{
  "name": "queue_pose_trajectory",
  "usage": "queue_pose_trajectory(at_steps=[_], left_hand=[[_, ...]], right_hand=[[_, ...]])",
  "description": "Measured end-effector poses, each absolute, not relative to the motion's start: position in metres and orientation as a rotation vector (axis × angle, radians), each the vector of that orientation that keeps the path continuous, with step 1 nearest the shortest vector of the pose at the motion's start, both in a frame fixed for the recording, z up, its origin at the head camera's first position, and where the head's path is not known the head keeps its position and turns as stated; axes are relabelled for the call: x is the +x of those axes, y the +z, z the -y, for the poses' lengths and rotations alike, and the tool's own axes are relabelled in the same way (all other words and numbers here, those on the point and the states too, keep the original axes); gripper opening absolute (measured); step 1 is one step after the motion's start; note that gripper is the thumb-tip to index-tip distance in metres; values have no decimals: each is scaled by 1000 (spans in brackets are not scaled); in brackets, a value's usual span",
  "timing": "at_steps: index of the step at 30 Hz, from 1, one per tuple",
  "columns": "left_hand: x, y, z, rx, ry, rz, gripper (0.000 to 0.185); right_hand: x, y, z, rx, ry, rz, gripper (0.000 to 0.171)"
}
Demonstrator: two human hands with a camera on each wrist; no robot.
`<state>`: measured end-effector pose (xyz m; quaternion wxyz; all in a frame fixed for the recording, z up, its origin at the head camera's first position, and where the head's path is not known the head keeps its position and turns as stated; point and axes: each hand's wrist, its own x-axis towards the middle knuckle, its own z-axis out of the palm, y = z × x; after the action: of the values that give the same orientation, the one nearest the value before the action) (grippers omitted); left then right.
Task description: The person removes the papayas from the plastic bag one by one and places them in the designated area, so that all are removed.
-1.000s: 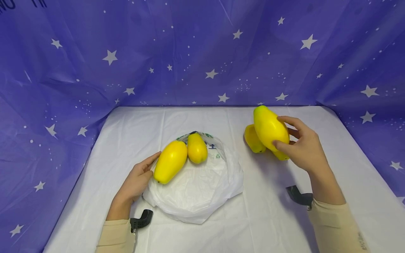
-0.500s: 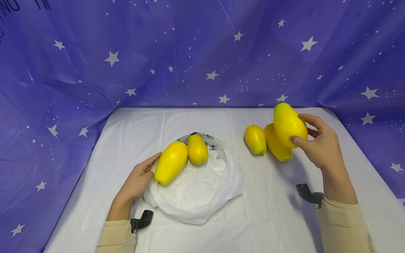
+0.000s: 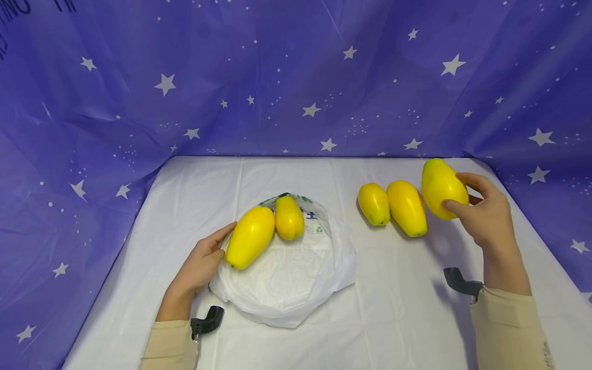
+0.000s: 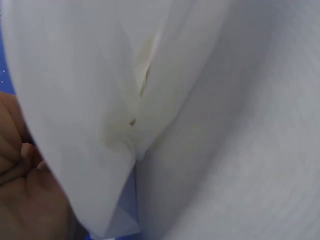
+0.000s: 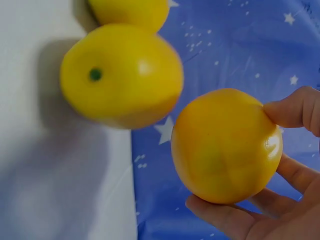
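Note:
My right hand (image 3: pixel 483 208) grips a yellow papaya (image 3: pixel 441 187) between thumb and fingers, at the far right of the table. In the right wrist view, this papaya (image 5: pixel 225 147) shows end-on, with the thumb on one side and fingers on the other. Two more papayas lie just left of it, a smaller one (image 3: pixel 373 204) and a longer one (image 3: pixel 407 208). My left hand (image 3: pixel 199 264) pinches the left rim of a white plastic bag (image 3: pixel 296 288), whose mouth is spread wide. Inside it rest a large papaya (image 3: pixel 251 237) and a smaller papaya (image 3: pixel 289 218). Bag film (image 4: pixel 75 125) partly covers the left hand in its wrist view.
A white cloth (image 3: pixel 388 318) covers the table. Behind it and at both sides hangs a purple sheet (image 3: pixel 277 77) with white stars. Each sleeve carries a black wrist mount, one at the left (image 3: pixel 208 321) and one at the right (image 3: pixel 462 283).
My right hand has carried its papaya rightward from over the two loose papayas, then slightly lower, so both now show fully. The left hand and bag have stayed put.

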<state>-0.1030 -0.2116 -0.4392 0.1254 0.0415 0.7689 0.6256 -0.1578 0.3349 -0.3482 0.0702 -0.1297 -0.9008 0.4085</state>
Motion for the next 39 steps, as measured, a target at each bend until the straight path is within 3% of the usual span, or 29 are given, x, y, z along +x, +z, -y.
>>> queue_pose_trajectory(at_steps=[22,33,39], left_hand=[[-104,-440,212,121,1797,-2263,67],[-104,-439,211,116,1791,-2273,67],[-104,-438,211,105,1779,-2283,67]], right_hand=[[-176,-393,-365,-505,1268,2860,79],[-174,-386,-360,-486,1207,2874,82],[-171,-371,-345,-458,1188,2748,73]])
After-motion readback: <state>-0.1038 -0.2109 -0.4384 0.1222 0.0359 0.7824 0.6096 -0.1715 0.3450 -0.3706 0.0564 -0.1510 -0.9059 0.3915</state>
